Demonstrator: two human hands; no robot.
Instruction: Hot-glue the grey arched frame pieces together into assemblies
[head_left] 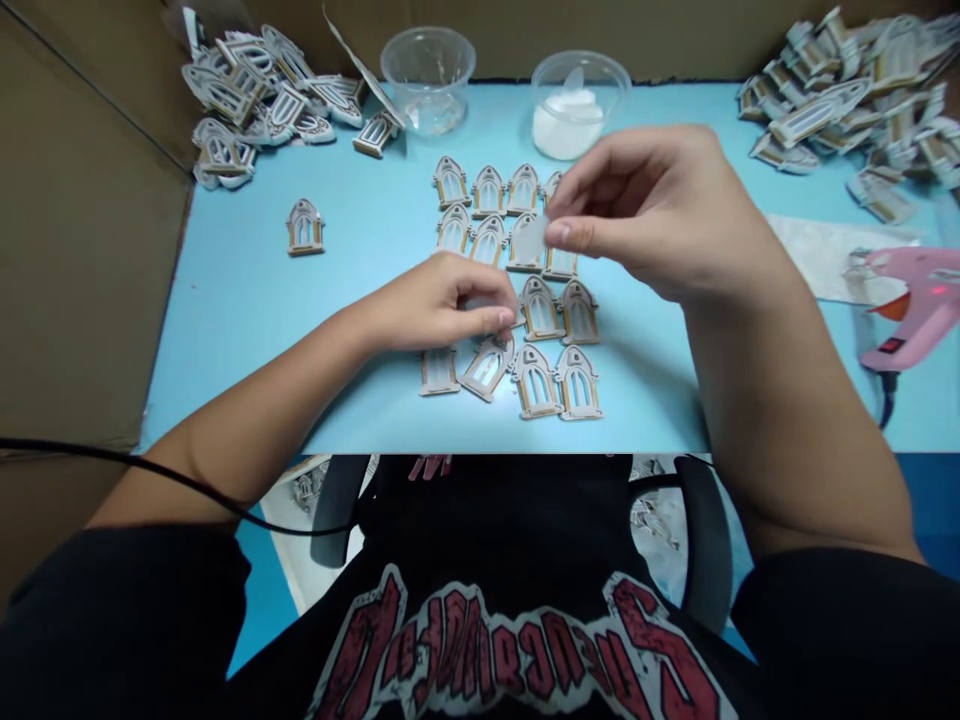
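My right hand (645, 210) is closed, pinching a small thin translucent white piece (535, 242) between thumb and fingertips. That piece hangs over one of the small arched window pieces laid out in rows; a window piece (579, 310) in the third row lies below the hand. My left hand (446, 305) rests over the left side of these rows, its thumb and finger curled together at the tips. What those fingertips hold, if anything, is hidden. Just under them lies a tilted window piece (487, 370). A single window piece (305, 228) stands apart on the left.
Two clear plastic tubs stand at the back: one tub (427, 65) with little inside, another tub (619, 85) with white material. Piles of window pieces lie at back left (247, 90) and back right (847, 100). A pink glue gun (919, 300) sits right on the blue table (360, 420).
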